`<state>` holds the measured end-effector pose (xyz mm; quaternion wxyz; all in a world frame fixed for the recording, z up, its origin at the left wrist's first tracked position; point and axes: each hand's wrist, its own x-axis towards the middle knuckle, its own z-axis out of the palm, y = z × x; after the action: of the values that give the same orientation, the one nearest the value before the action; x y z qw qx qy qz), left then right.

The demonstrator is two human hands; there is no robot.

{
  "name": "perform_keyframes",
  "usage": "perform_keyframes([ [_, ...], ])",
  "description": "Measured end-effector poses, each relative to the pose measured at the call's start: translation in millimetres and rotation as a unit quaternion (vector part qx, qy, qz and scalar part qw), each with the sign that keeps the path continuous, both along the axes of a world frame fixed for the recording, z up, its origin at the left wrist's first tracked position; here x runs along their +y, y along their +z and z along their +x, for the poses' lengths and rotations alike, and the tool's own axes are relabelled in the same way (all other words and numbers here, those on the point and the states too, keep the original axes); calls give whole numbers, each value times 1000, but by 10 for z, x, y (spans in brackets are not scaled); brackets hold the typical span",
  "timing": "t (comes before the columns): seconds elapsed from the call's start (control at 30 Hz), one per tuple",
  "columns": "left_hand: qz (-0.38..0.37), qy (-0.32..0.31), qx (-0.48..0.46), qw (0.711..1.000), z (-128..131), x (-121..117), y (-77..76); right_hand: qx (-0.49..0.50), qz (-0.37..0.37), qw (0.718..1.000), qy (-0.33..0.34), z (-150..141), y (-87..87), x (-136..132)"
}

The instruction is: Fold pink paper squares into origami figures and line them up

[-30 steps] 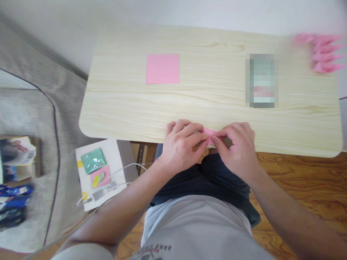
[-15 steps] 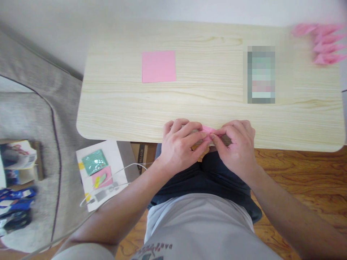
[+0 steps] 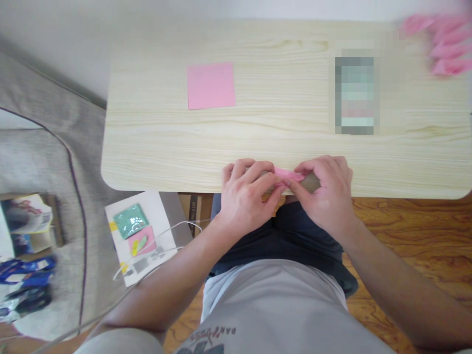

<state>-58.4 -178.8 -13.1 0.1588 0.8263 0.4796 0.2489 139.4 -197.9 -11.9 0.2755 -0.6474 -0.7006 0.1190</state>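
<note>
At the table edge (image 3: 177,187), pink paper (image 3: 288,173), narrow, partly hidden

Head-worn camera: the single view looks forward and steeply down from the person's head height, past the shirt (image 3: 280,305) in the bottom foreground. The left hand (image 3: 245,194) and right hand (image 3: 326,196) lie near the middle of the field, the forearms (image 3: 398,285) entering from the lower sides. The worktop (image 3: 280,118) spans the upper half, seen from above its near edge; the wall (image 3: 258,9) bounds the top. The wooden floor (image 3: 413,236) lies farther from the lens, at lower right.
</note>
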Motion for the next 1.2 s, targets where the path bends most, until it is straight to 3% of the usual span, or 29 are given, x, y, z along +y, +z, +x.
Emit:
perform_keyframes([
  [0.7,12,0,2,1000,8,-58,-10,-25,-25,995,95,367,34,106],
  [1.2,20,-39,10,999,-25,3,19,-4,42,998,48,27,-110,-483],
])
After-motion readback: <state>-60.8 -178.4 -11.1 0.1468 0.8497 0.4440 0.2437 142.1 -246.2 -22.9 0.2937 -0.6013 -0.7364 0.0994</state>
